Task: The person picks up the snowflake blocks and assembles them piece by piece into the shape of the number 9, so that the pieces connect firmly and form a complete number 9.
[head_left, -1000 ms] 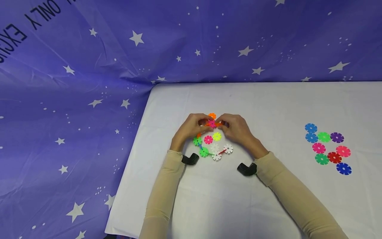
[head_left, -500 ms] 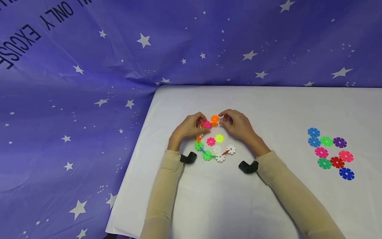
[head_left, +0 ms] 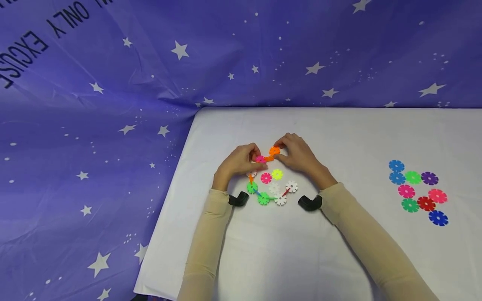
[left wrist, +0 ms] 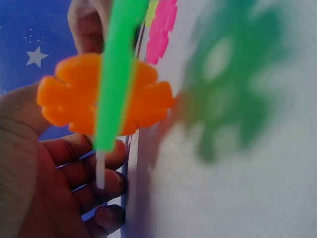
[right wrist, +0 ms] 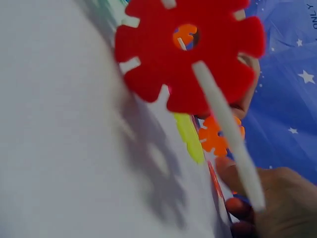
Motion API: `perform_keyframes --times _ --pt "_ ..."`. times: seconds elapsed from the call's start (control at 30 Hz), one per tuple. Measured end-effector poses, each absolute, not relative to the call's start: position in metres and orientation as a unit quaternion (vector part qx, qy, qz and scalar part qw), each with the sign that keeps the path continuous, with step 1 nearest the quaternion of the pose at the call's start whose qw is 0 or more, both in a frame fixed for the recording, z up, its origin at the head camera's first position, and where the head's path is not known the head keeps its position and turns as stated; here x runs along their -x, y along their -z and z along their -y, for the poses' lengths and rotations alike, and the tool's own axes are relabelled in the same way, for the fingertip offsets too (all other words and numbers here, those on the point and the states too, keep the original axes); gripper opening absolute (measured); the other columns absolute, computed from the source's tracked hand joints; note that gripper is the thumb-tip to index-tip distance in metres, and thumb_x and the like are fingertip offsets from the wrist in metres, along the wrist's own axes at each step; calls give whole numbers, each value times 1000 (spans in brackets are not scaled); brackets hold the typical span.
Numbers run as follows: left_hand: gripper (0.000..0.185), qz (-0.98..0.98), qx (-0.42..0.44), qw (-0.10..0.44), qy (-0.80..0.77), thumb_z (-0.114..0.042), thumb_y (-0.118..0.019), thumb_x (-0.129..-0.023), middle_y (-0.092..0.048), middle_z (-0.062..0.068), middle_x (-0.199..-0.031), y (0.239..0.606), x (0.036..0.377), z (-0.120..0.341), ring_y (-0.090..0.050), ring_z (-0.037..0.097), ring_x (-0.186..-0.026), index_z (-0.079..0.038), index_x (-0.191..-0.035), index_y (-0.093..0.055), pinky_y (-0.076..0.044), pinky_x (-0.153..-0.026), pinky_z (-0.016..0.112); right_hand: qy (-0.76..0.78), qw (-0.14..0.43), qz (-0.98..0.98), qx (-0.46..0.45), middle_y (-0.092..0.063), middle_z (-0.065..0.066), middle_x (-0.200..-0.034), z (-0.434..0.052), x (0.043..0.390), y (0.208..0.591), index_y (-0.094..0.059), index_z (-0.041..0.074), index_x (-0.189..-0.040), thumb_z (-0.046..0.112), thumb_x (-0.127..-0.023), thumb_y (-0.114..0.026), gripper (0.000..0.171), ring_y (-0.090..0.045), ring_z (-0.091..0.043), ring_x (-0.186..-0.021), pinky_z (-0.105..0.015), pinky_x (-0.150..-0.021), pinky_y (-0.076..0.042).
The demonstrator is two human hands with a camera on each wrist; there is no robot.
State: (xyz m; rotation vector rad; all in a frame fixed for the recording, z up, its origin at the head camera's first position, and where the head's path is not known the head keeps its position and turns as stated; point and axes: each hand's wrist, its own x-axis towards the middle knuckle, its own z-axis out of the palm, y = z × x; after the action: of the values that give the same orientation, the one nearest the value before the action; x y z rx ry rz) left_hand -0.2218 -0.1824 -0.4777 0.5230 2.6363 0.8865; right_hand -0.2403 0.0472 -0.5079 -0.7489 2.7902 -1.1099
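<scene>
Disc chain lies mid-tabletop. At its 12 o'clock end, pink disc is pinched by left hand, orange disc by right hand. Judged light, stiff, slot-jointed; best gripped by rims.

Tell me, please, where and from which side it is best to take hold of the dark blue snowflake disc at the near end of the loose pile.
Probably pinch the dark blue snowflake disc by its notched rim, from the near right side. It lies flat on the table, and the red disc crowds its far left edge.
</scene>
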Motion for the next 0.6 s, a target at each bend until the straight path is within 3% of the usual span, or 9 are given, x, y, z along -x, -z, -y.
perform_keyframes --times 0.27,0.47,0.6 --pt "40 -897 -236 109 -358 -29 -82 -80 -63 4 -103 480 224 183 -54 18 -91 -9 -111 -67 -46 -83 29 536 82 -825 158 -62 -9 -87 -68 224 501 -64 8 -118 17 -88 -74 33 -51 -15 -71 -22 -65 -42" --pt "21 -882 -259 84 -384 -21 -78 -85 -66 3 -97 483 225 179 -56 18 -84 -10 -101 -71 -46 -74 27 588 184 -777 131 -62 -13 -89 -70 217 497 -62 4 -122 16 -91 -71 34 -51 -10 -63 -20 -55 -44" --pt "16 -885 -255 87 -381 -20 -77 -86 -67 2 -95 484 225 175 -56 16 -81 -10 -97 -73 -44 -72 26 584 199 -776 129 -62 -11 -90 -69 216 497 -62 4 -123 15 -92 -69 34 -50 -11 -64 -20 -56 -43"
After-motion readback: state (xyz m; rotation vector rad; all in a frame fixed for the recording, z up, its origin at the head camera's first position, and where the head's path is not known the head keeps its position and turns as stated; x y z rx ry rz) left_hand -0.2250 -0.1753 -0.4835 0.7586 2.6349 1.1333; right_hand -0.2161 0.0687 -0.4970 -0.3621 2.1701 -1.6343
